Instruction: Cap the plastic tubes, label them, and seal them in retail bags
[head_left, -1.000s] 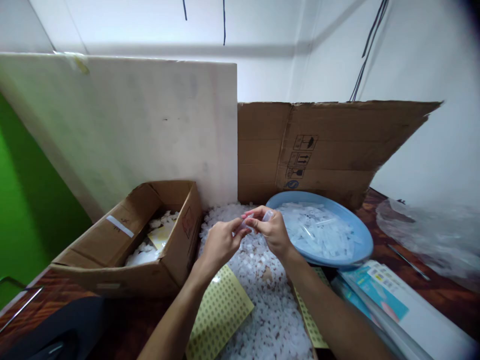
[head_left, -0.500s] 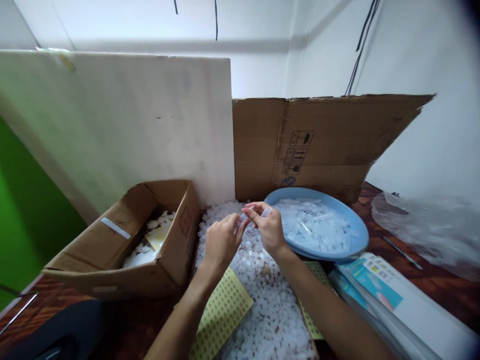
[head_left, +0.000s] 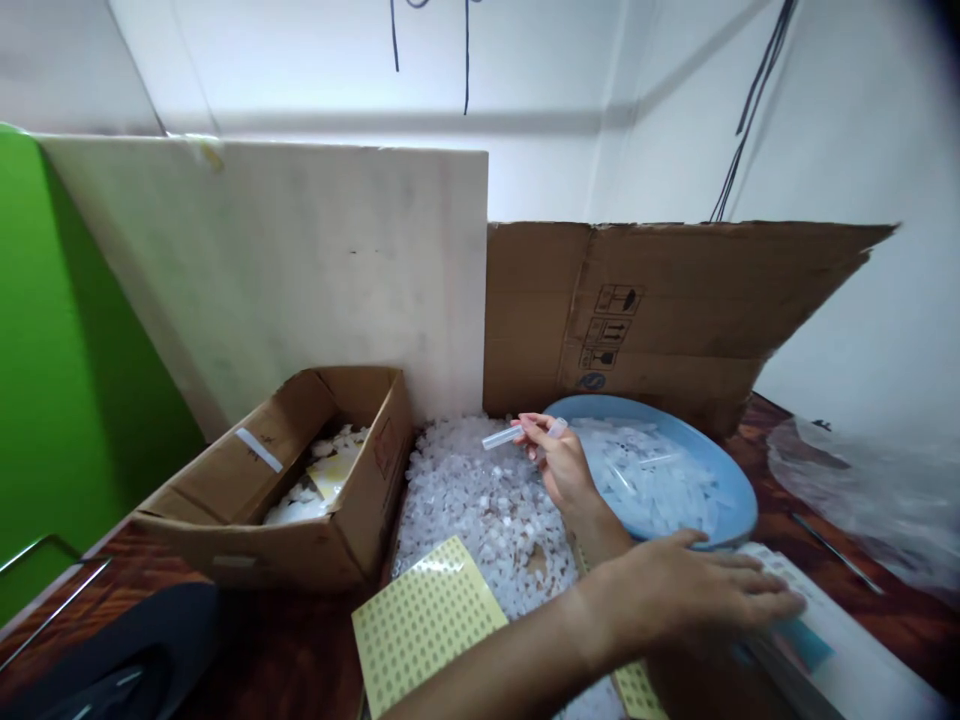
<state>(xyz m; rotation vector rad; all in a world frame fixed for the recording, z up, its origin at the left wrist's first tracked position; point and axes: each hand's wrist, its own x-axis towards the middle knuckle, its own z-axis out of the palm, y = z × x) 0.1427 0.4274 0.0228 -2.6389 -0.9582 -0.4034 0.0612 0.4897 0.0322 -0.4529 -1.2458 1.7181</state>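
Note:
My right hand (head_left: 568,468) is closed on a clear plastic tube (head_left: 500,438), held above a heap of small white plastic pieces (head_left: 465,490). A second translucent piece (head_left: 557,428) shows between its fingers. My left hand (head_left: 705,592) lies crossed over my right forearm, fingers stretched to the right and slightly blurred. It holds nothing that I can see, near the front rim of a light blue basin (head_left: 739,485) full of clear tubes. Below my right hand, a yellow sheet of round stickers (head_left: 424,625) rests partly on the heap.
An open cardboard box (head_left: 375,520) with white and yellow scraps stands at left. Flattened cardboard (head_left: 532,320) and a white board (head_left: 300,270) rise behind. At right are packages (head_left: 862,640), a thin metal rod (head_left: 836,552) and crumpled clear plastic (head_left: 862,500).
My left hand has come away from my right hand and swung right across my right forearm. The tube stays in my right hand, now sticking out to the left. The view has tilted slightly.

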